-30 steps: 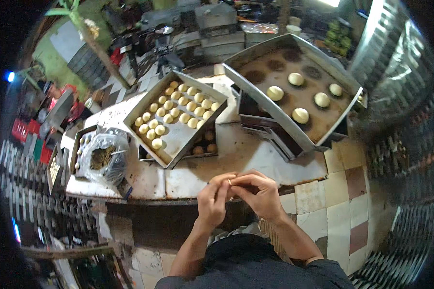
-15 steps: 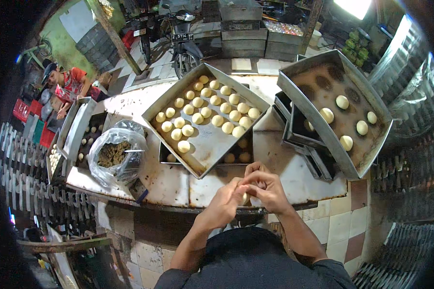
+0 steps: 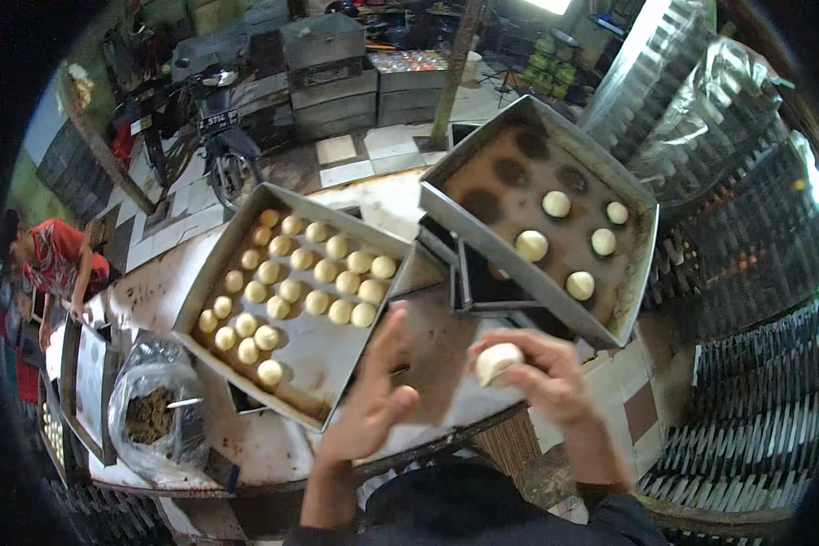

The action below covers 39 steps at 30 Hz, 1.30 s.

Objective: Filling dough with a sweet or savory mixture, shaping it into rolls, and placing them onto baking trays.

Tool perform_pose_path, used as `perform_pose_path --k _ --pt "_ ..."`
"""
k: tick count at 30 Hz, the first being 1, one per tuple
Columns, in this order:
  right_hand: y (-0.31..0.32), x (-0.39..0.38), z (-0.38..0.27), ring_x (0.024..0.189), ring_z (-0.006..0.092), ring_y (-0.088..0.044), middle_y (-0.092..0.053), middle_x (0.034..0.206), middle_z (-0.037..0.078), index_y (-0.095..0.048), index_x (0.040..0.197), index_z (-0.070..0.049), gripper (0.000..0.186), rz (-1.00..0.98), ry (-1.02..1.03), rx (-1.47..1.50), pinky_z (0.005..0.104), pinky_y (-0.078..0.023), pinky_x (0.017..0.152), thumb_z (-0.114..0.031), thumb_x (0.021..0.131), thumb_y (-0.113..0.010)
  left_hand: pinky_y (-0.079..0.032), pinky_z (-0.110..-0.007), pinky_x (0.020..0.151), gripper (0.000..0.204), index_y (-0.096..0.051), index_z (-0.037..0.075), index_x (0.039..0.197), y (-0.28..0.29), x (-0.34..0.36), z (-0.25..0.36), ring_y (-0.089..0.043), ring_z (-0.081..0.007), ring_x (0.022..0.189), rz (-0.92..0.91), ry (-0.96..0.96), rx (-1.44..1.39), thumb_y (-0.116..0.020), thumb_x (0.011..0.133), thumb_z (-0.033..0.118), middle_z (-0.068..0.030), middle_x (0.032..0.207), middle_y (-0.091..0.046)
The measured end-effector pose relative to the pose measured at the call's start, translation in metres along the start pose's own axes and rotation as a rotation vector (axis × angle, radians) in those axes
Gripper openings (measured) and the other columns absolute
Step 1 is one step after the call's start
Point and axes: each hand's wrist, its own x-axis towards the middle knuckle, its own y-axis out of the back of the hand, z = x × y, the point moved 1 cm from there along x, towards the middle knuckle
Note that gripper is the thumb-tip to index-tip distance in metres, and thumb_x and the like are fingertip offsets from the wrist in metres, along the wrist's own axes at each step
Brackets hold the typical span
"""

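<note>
My right hand (image 3: 551, 375) has its fingers wrapped round a pale dough ball (image 3: 499, 364), held above the front edge of the table. Beside it, my left hand (image 3: 373, 400) is empty, its fingers stretched and the thumb apart, slightly blurred. Just left of that hand lies a square metal tray (image 3: 314, 373) with rows of small dough balls (image 3: 325, 270). To the right, a second metal tray (image 3: 646, 264) rests tilted on a stack and carries several larger dough balls (image 3: 556, 204); dark round stains mark its bottom.
On the left of the table (image 3: 391, 450) stands a plastic bag of brown crumbly filling (image 3: 150, 417) with a light-handled utensil (image 3: 186, 402) in it. A person in a red top (image 3: 59, 259) works beyond it, at trays. Dark trays (image 3: 491, 273) are stacked under the right one.
My hands have parted: the right one moved right with the dough ball, the left one opened. My view has swung right, so the table and trays appear farther left.
</note>
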Motion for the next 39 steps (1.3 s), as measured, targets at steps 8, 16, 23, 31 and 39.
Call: perform_pose_path --k 8,16,23,31,39 --pt "0.255 0.166 -0.055 0.135 0.0384 -0.051 -0.05 0.147 0.025 -0.049 0.144 0.001 0.055 0.264 0.429 -1.424 0.0452 -0.042 0.113 -0.005 0.09 -0.058 -0.023 -0.059 0.12 0.065 -0.043 -0.007 0.144 0.139 -0.048 -0.119 -0.05 -0.0398 0.133 0.653 0.686 1.682 -0.065 0.095 0.029 -0.0264 0.14 -0.056" --pt "0.283 0.172 -0.06 0.157 0.0388 -0.008 -0.013 0.169 0.021 -0.021 0.161 -0.005 0.086 0.158 -0.008 -1.618 0.0576 -0.011 0.126 0.006 0.08 -0.046 -0.025 -0.059 0.117 0.029 -0.065 0.001 0.111 0.155 -0.058 -0.125 -0.069 -0.0333 0.101 0.632 0.831 1.675 -0.064 0.097 0.026 -0.0159 0.104 -0.071" --pt "0.123 0.018 -0.073 0.103 0.0263 -0.067 -0.07 0.106 0.019 -0.065 0.11 0.006 0.018 0.516 0.674 -0.939 0.036 -0.051 0.095 -0.001 0.098 -0.052 -0.053 -0.035 0.091 0.031 -0.06 -0.001 0.118 0.107 -0.126 -0.057 -0.063 -0.0206 0.095 0.819 0.045 -0.213 -0.051 0.106 0.027 -0.0094 0.108 -0.064" --pt "-0.21 -0.083 0.109 0.094 0.0362 -0.06 -0.068 0.097 0.016 -0.068 0.105 0.001 0.022 -0.111 0.927 -0.532 0.0478 -0.044 0.09 -0.013 0.091 -0.059 -0.051 -0.026 0.072 0.019 -0.069 0.002 0.114 -0.04 -0.255 -0.046 -0.062 -0.0099 0.082 0.846 0.254 -0.132 -0.059 0.105 0.014 -0.0003 0.094 -0.068" --pt "-0.393 -0.136 0.207 0.092 0.0359 -0.059 -0.061 0.089 0.014 -0.063 0.093 -0.006 0.012 -0.853 0.843 -0.513 0.0462 -0.047 0.085 -0.018 0.095 -0.058 -0.056 -0.028 0.078 0.028 -0.067 -0.004 0.118 0.002 -0.479 -0.001 -0.068 -0.0133 0.091 1.309 0.141 -0.474 -0.057 0.106 0.02 -0.0081 0.105 -0.071"
